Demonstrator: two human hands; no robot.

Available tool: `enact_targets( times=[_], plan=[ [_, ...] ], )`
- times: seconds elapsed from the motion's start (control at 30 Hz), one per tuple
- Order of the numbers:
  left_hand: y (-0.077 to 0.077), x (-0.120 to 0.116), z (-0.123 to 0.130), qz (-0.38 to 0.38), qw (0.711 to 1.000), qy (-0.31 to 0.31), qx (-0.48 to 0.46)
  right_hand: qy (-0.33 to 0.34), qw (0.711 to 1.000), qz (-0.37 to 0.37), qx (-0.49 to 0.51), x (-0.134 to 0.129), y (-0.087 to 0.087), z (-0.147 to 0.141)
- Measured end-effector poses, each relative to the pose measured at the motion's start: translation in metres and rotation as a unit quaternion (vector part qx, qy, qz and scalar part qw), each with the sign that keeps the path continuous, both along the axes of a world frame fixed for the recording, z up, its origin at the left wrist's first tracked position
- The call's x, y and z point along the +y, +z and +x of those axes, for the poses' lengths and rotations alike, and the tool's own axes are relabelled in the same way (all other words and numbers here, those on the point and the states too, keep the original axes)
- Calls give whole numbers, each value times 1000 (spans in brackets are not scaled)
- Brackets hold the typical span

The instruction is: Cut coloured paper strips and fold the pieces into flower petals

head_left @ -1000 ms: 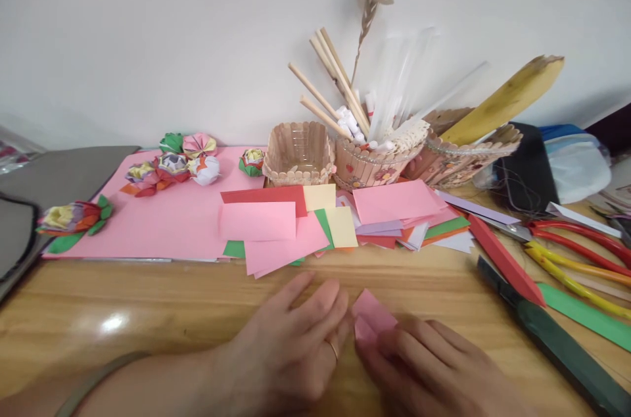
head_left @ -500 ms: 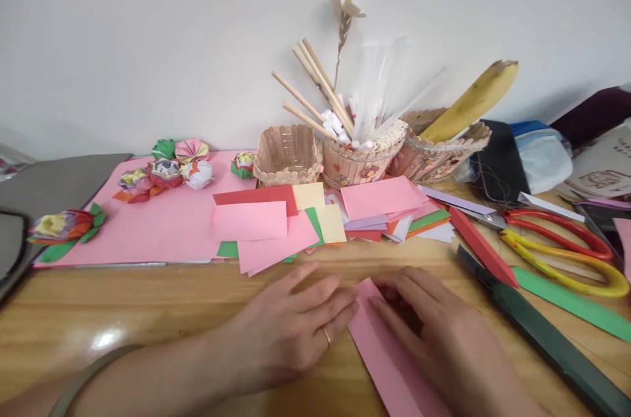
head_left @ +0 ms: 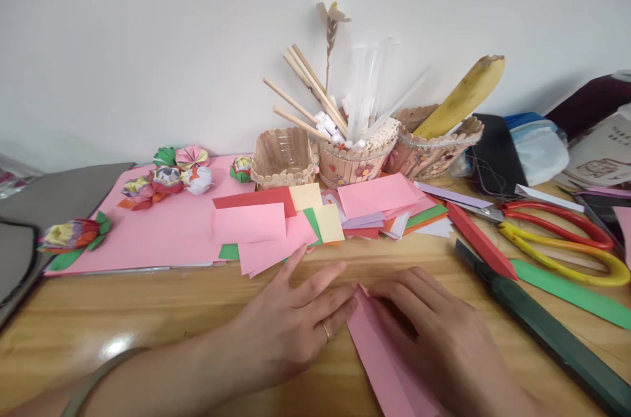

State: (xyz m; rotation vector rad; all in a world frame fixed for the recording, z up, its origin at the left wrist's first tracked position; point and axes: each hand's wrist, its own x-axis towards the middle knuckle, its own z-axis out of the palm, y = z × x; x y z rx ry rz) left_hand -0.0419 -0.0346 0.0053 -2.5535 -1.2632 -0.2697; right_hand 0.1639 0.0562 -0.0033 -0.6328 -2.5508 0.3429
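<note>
A strip of pink paper (head_left: 375, 354) lies on the wooden table at the bottom, slanting down to the right. Its far tip sits between my two hands. My left hand (head_left: 296, 318), with a ring on one finger, rests on the strip's left edge; its fingers are spread and the lower fingertips touch the paper near the tip. My right hand (head_left: 438, 331) is bent over the strip's right side, with fingers curled and pressed onto the far end. Its fingertips are partly hidden, and the strip's right part is under this hand.
Loose coloured papers (head_left: 263, 223) lie beyond my hands. Folded paper flowers (head_left: 167, 179) sit on a pink sheet (head_left: 162, 239) at left. Baskets (head_left: 283, 177) hold sticks, straws and a banana (head_left: 463, 98). Scissors (head_left: 566, 256) and a dark green long-handled tool (head_left: 542, 328) lie at right.
My left fingers have spread wider, the upper ones lifting away from the paper. My right fingers have shifted slightly over the strip's far tip, covering more of it. The view has moved a little.
</note>
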Motion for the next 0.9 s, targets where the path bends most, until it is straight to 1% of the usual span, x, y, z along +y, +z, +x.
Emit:
enact_targets(
  times=[0.17,0.3,0.43,0.53,0.63,0.9],
  plan=[
    [-1,0,-1,0,1000,4,13,55,998,9,-18,1,4,5],
    [-2,1,-3,-17,1000,-13,0,80,995,50,-17,1,6,6],
    [-1,2,-4,-34,999,-19,20,93,992,85,-30,0,10,5],
    [-1,1,-4,-33,999,-18,32,99,988,106,-50,0,16,3],
    [-2,0,-4,-29,999,-13,40,101,986,125,-47,1,20,2],
    [-2,1,0,-27,999,-3,23,96,980,168,-47,-1,26,-1]
  ],
)
